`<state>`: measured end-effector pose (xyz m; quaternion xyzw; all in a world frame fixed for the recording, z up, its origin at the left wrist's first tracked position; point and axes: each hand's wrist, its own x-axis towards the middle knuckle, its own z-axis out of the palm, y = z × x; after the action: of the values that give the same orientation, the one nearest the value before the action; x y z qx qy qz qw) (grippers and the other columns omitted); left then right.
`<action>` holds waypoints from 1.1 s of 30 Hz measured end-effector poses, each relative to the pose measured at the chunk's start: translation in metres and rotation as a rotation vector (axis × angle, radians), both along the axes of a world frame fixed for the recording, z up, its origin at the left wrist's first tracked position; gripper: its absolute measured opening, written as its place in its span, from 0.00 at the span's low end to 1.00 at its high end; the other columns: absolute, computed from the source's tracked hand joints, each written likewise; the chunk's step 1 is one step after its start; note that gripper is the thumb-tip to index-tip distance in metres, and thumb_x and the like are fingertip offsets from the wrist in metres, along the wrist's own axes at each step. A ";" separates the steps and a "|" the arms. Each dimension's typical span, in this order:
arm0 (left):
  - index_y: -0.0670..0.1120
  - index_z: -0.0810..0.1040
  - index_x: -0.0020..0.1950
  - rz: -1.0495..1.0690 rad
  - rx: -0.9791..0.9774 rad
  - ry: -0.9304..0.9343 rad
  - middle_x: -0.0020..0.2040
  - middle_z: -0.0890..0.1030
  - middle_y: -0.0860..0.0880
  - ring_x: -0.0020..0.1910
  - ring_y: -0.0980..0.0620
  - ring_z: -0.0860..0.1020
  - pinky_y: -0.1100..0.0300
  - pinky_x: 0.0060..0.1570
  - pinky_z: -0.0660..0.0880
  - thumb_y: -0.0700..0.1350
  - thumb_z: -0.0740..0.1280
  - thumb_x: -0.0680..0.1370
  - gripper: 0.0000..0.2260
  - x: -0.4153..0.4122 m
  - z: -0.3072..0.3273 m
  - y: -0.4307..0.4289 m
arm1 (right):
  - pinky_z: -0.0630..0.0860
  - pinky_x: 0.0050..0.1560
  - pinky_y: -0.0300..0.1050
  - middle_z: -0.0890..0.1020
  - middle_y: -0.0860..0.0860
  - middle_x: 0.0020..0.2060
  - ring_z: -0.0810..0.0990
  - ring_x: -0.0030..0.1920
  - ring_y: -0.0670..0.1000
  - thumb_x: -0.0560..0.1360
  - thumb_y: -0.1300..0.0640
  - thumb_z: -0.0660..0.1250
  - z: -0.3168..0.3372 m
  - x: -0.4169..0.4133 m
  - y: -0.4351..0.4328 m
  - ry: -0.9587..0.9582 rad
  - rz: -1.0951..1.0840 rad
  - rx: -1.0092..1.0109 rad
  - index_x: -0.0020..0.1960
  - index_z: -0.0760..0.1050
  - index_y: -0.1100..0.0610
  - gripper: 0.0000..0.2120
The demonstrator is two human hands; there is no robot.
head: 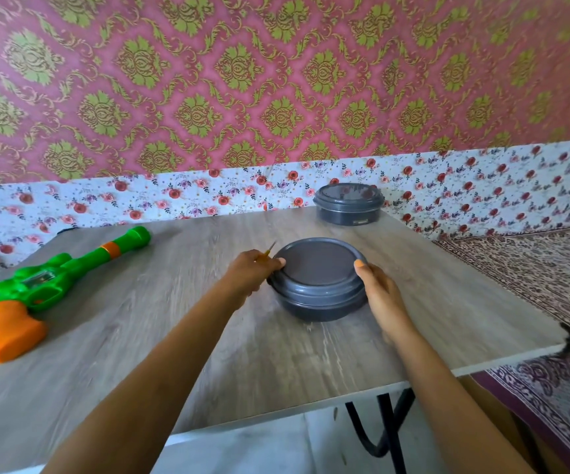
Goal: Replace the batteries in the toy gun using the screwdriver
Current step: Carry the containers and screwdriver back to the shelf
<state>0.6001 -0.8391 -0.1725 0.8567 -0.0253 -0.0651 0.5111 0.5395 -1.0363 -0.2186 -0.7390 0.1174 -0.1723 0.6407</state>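
Left hand point(254, 271) holds the screwdriver point(269, 249) against the grey container point(317, 289) mid-surface; right hand point(377, 289) grips its right rim, thumb on the lid. Lift evenly on both sides (batteries are likely inside). The toy gun point(54, 278) lies by the left edge.

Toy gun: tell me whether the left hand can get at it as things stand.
Probably yes. Only bare table lies between the left hand and the toy gun to its left, but the hand grips a screwdriver and rests against the near grey container.
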 end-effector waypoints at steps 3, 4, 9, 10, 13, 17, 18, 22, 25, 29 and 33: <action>0.40 0.74 0.57 0.007 -0.022 0.080 0.58 0.76 0.37 0.43 0.44 0.74 0.49 0.54 0.73 0.56 0.65 0.76 0.21 0.005 -0.002 0.000 | 0.68 0.55 0.43 0.79 0.51 0.55 0.75 0.56 0.51 0.75 0.50 0.63 0.005 0.003 -0.006 0.062 0.047 0.069 0.53 0.75 0.55 0.11; 0.40 0.74 0.54 0.018 -0.040 0.119 0.56 0.77 0.38 0.38 0.47 0.71 0.53 0.49 0.73 0.57 0.66 0.76 0.21 0.006 -0.002 0.001 | 0.69 0.57 0.44 0.79 0.50 0.55 0.76 0.55 0.50 0.74 0.50 0.64 0.008 0.005 -0.009 0.094 0.076 0.104 0.51 0.76 0.55 0.10; 0.43 0.76 0.46 0.085 -0.226 0.325 0.42 0.79 0.47 0.34 0.54 0.75 0.62 0.43 0.76 0.59 0.69 0.72 0.19 0.011 -0.007 0.003 | 0.65 0.69 0.44 0.76 0.50 0.61 0.73 0.64 0.51 0.72 0.57 0.68 0.015 0.015 -0.023 0.217 0.193 0.298 0.48 0.76 0.54 0.05; 0.44 0.76 0.44 0.098 -0.274 0.353 0.40 0.79 0.47 0.33 0.54 0.74 0.61 0.43 0.77 0.58 0.70 0.72 0.17 0.011 -0.009 0.002 | 0.65 0.66 0.41 0.75 0.50 0.61 0.72 0.65 0.50 0.73 0.58 0.68 0.015 0.015 -0.024 0.223 0.198 0.335 0.48 0.75 0.55 0.05; 0.45 0.74 0.39 0.125 -0.358 0.370 0.31 0.73 0.49 0.26 0.57 0.68 0.65 0.35 0.75 0.55 0.70 0.74 0.14 0.009 -0.013 -0.002 | 0.66 0.61 0.41 0.76 0.52 0.60 0.72 0.62 0.50 0.73 0.59 0.68 0.015 0.017 -0.024 0.228 0.163 0.359 0.52 0.74 0.56 0.08; 0.46 0.71 0.37 0.147 -0.404 0.359 0.27 0.68 0.50 0.22 0.58 0.63 0.68 0.23 0.70 0.52 0.69 0.75 0.13 0.011 -0.017 -0.006 | 0.69 0.64 0.45 0.79 0.53 0.56 0.76 0.56 0.51 0.72 0.61 0.67 0.017 0.021 -0.020 0.227 0.095 0.317 0.47 0.76 0.58 0.04; 0.46 0.71 0.37 0.150 -0.404 0.349 0.27 0.68 0.50 0.22 0.58 0.63 0.68 0.22 0.69 0.52 0.69 0.75 0.13 0.011 -0.017 -0.007 | 0.70 0.62 0.45 0.79 0.54 0.53 0.77 0.54 0.51 0.72 0.62 0.67 0.019 0.021 -0.019 0.221 0.082 0.299 0.44 0.76 0.57 0.02; 0.47 0.72 0.43 0.158 -0.410 0.257 0.33 0.72 0.49 0.27 0.55 0.67 0.65 0.24 0.68 0.52 0.68 0.75 0.10 0.011 -0.022 -0.009 | 0.72 0.58 0.50 0.79 0.55 0.46 0.76 0.47 0.52 0.73 0.64 0.66 0.020 0.019 -0.009 0.160 0.011 0.218 0.44 0.76 0.60 0.01; 0.46 0.71 0.44 0.182 -0.398 0.153 0.34 0.71 0.49 0.29 0.54 0.67 0.65 0.23 0.67 0.50 0.67 0.77 0.09 0.003 -0.023 -0.009 | 0.69 0.43 0.43 0.78 0.53 0.38 0.75 0.43 0.51 0.73 0.63 0.65 0.015 0.020 -0.004 0.093 -0.001 0.188 0.37 0.75 0.57 0.06; 0.43 0.70 0.50 0.180 -0.379 0.100 0.35 0.71 0.49 0.30 0.54 0.68 0.70 0.15 0.65 0.50 0.65 0.78 0.11 -0.006 -0.019 -0.010 | 0.67 0.40 0.39 0.77 0.50 0.37 0.75 0.39 0.47 0.74 0.60 0.65 0.012 0.019 -0.001 0.076 0.005 0.175 0.36 0.74 0.55 0.07; 0.43 0.72 0.55 0.147 -0.236 0.136 0.40 0.73 0.47 0.33 0.54 0.67 0.63 0.34 0.68 0.54 0.63 0.78 0.15 -0.004 -0.015 -0.009 | 0.72 0.53 0.44 0.80 0.51 0.43 0.78 0.46 0.50 0.74 0.58 0.65 0.015 0.016 -0.002 0.102 0.049 0.199 0.42 0.77 0.56 0.03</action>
<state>0.5961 -0.8477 -0.1874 0.7837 0.0648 -0.0818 0.6122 0.5557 -1.0379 -0.2039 -0.6823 0.1481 -0.1061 0.7080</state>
